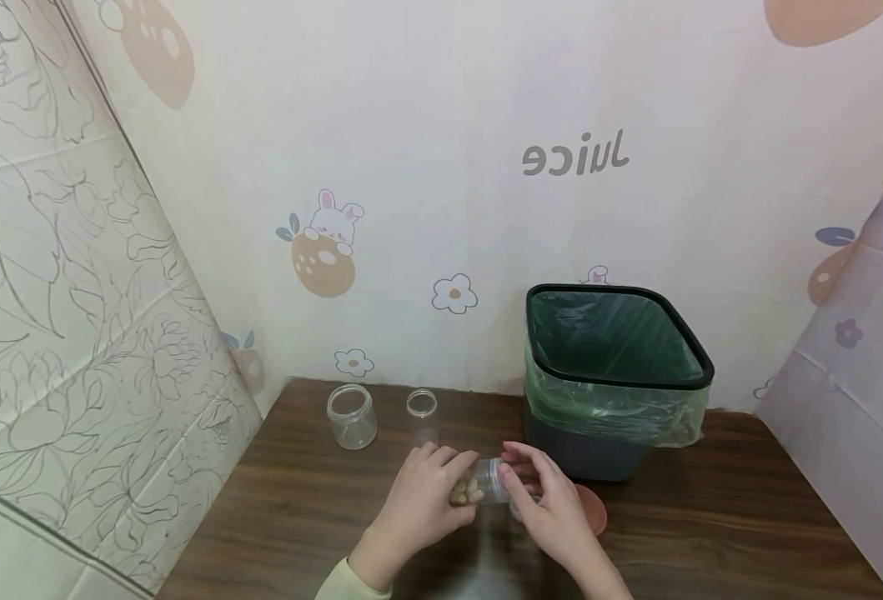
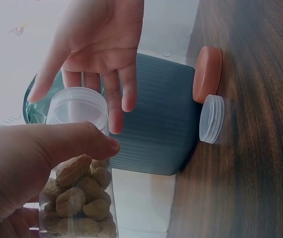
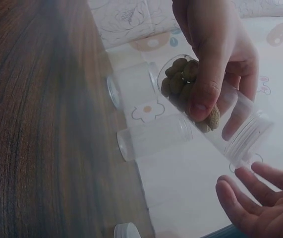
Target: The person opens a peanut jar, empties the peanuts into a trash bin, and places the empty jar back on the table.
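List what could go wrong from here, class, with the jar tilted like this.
The left hand holds the jar tilted and uncapped, so the peanuts could rush out if it tips further.
The right hand, near the mouth, has gaps between its fingers; peanuts might slip through.
The orange lid and clear lid lie near the right hand and could get knocked.
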Tool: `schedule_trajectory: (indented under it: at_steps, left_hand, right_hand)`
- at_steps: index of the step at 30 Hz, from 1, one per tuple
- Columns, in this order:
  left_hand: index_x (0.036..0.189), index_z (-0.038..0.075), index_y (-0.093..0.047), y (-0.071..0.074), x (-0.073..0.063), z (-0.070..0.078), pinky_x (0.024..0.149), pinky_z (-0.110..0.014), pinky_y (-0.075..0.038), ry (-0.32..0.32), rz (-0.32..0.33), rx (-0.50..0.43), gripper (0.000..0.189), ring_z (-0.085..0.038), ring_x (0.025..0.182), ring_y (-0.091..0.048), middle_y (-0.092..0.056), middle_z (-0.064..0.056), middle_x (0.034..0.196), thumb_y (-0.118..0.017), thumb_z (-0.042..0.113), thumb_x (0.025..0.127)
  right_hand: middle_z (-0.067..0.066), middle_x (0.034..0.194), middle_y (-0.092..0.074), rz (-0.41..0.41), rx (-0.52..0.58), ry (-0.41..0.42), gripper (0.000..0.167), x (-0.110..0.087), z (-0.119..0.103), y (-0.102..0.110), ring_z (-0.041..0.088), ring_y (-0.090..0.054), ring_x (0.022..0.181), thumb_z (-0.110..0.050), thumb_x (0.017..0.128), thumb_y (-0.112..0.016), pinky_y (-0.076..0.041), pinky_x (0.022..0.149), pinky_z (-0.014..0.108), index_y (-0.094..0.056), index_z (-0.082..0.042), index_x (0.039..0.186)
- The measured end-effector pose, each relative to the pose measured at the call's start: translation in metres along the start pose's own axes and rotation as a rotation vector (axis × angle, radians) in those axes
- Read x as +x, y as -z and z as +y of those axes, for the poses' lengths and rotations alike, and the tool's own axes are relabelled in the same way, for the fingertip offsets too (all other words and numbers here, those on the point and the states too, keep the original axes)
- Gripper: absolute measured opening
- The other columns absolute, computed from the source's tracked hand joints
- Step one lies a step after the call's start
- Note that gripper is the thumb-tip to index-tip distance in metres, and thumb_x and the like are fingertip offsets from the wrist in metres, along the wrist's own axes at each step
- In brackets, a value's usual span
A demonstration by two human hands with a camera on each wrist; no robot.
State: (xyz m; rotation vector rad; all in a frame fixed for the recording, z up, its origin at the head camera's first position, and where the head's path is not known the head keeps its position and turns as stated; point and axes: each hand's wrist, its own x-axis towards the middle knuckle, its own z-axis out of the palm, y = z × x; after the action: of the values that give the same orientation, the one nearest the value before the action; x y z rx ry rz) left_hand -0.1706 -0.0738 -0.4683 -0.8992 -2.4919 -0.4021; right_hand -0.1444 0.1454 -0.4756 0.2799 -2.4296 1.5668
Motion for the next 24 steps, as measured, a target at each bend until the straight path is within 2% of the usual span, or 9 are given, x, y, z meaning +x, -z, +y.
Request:
schedule_trajectory:
  at_steps: [5,11,24]
  left_hand:
    - [0.128,0.018,-0.077,-0.0021,-0.0008,-0.001,0.084,-0.035,-0.054,-0.008,0.005,0.019,0.064,-0.018,0.093,-0.063,-0.077,0.002,0.106,-0.099,0.034,0.07]
    - [0.126,0.019,-0.077,-0.0046,-0.0007,-0.0017,0.082,-0.035,-0.053,-0.03,0.03,0.04,0.064,-0.017,0.091,-0.063,-0.076,0.004,0.103,-0.099,0.035,0.068]
    - [0.126,0.019,-0.077,-0.0019,-0.0002,-0.0014,0.081,-0.035,-0.052,-0.041,0.042,0.049,0.063,-0.017,0.093,-0.064,-0.075,0.005,0.103,-0.1,0.033,0.069]
  right_hand:
    - [0.0,0.122,-0.073,0.013,-0.018,-0.051,0.033,0.0011,-0.002,-0.0004,0.011,-0.071,0.105,-0.03,0.109,-0.069,-0.06,0.085,0.028,-0.07,-0.014,0.138]
    - [0.0,0.126,-0.072,-0.014,-0.028,-0.13,0.036,0.0012,-0.0001,-0.0022,0.012,-0.071,0.106,-0.038,0.109,-0.068,-0.06,0.088,0.026,-0.07,-0.015,0.138]
    - [-0.002,0.119,-0.073,-0.033,-0.045,-0.126,0.034,0.0012,-0.002,-0.0043,0.01,-0.071,0.103,-0.037,0.109,-0.07,-0.06,0.085,0.025,-0.073,-0.014,0.133]
